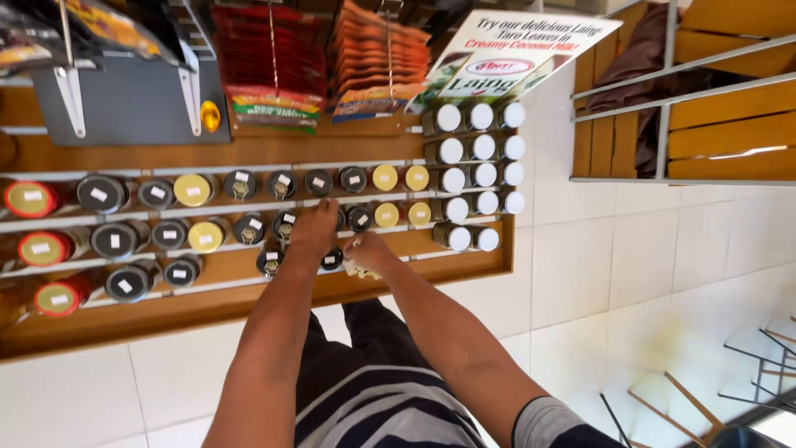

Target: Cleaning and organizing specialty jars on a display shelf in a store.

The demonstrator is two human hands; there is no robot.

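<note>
Your left hand (313, 232) rests on a shelf rack (249, 290) of warm brown wood with a smooth, slightly satin finish, fronted by thin grey metal rails (207, 207). The black-capped jars (249, 228) under it carry matt plastic lids with small white paper stickers, while the yellow lids (385, 177) look glossier. Your right hand (367, 251) grips a pale, crumpled thing, cloth or paper, hard to tell. The white caps (481, 174) are smooth plastic. Hanging sachets (274, 66) shine like foil. The floor tiles (580, 274) are glossy white ceramic.
</note>
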